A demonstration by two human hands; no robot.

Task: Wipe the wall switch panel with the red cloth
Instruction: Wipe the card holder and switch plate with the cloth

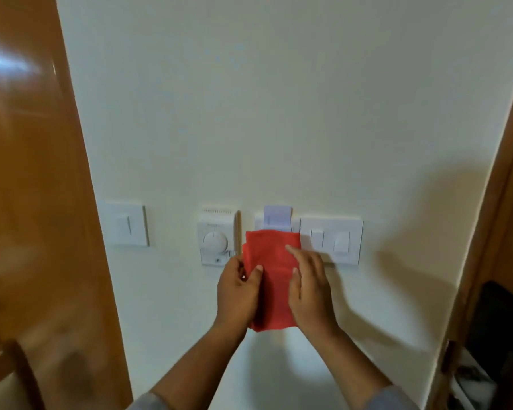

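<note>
A red cloth (271,263), folded into a rough rectangle, hangs in front of the wall between both hands. My left hand (237,294) pinches its left edge between thumb and fingers. My right hand (307,287) lies flat on the cloth's right side, fingers stretched up and to the left. Behind the cloth's top edge sits a white card-holder panel (277,217), partly covered. Just right of it is a white double switch panel (332,239), uncovered except for its lower left corner behind my right hand.
A white thermostat with a round dial (216,239) is mounted left of the cloth, and a single switch (126,224) farther left. A wooden door (33,179) flanks the wall on the left, a wooden frame (507,184) on the right. Dark items (498,321) sit at lower right.
</note>
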